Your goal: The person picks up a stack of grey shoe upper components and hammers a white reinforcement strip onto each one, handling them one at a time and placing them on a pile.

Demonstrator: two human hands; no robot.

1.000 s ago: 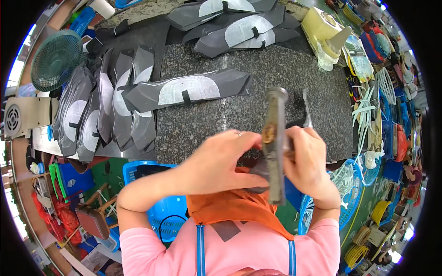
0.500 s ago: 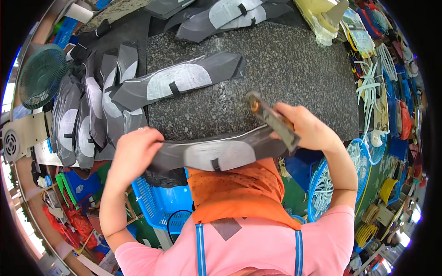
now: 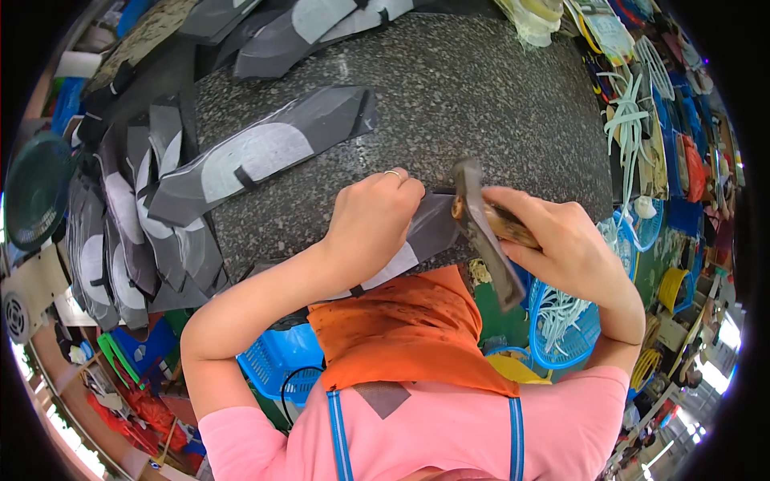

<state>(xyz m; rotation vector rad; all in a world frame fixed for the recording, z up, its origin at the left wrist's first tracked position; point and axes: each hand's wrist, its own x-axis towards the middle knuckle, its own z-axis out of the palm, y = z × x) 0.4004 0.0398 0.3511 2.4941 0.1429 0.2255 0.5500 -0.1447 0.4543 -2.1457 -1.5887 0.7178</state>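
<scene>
My right hand (image 3: 553,240) grips a hammer (image 3: 485,232) by its short wooden handle. The dark metal head is tilted, just past the right end of a dark grey panel (image 3: 433,224) along the table's near edge. Over that panel lies my left hand (image 3: 373,220), fingers curled closed at its far edge; its fingertips are hidden, so what they pinch cannot be made out. My left forearm covers much of the panel, including part of its pale patch. Farther off, a similar panel (image 3: 261,156) with a pale half-oval patch and small black tab lies slanted on the speckled stone tabletop (image 3: 481,88).
More grey panels (image 3: 120,208) are stacked at the left, and others (image 3: 297,36) lie at the far edge. A green fan (image 3: 38,188) stands far left. Pale straps (image 3: 630,120) hang at the right above a blue basket (image 3: 577,337). Another blue basket (image 3: 273,361) sits below left.
My left hand has moved right along the near panel, from its left end to near the hammer. The hammer has turned steeper and shifted slightly. The view has shifted too.
</scene>
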